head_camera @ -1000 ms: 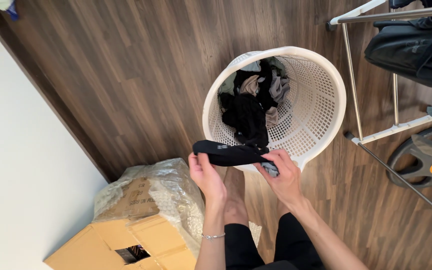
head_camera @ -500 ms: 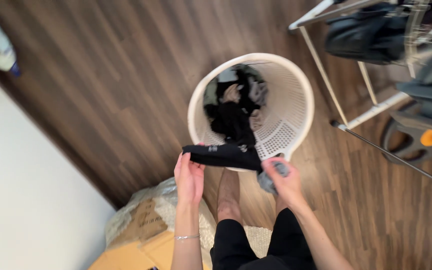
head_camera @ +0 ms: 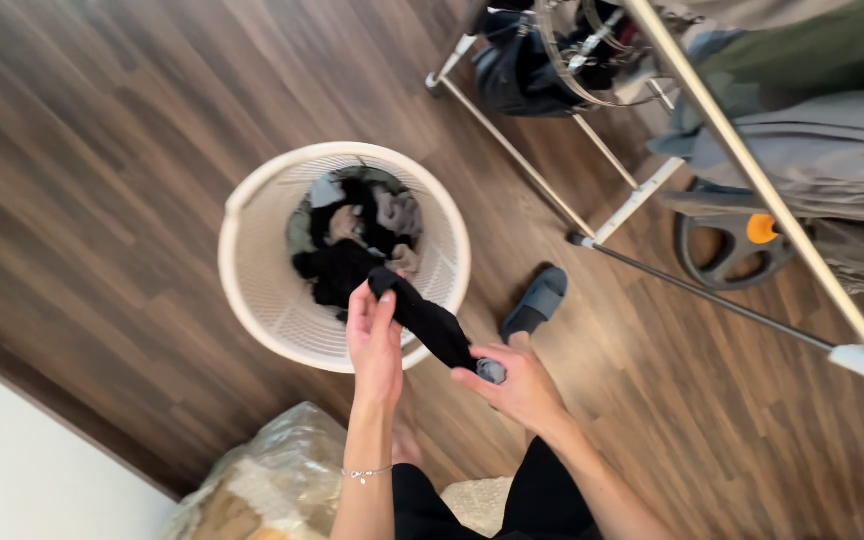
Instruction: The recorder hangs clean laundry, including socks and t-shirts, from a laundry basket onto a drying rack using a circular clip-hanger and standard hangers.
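Sock [head_camera: 430, 322] between hands, above basket rim [head_camera: 242, 205]

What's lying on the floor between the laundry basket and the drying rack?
A blue-grey slipper lies on the wood floor between the white laundry basket and the drying rack, seen in the head view.

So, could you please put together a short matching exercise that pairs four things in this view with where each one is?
Things:
1. black sock
2. white laundry basket
3. grey slipper
4. drying rack

Places:
A. on the wooden floor, right of the basket
B. standing at the upper right, hung with clothes
C. stretched between the left hand and the right hand
D. on the floor ahead of the hands, with dark clothes inside

Pairs: 1-C, 2-D, 3-A, 4-B
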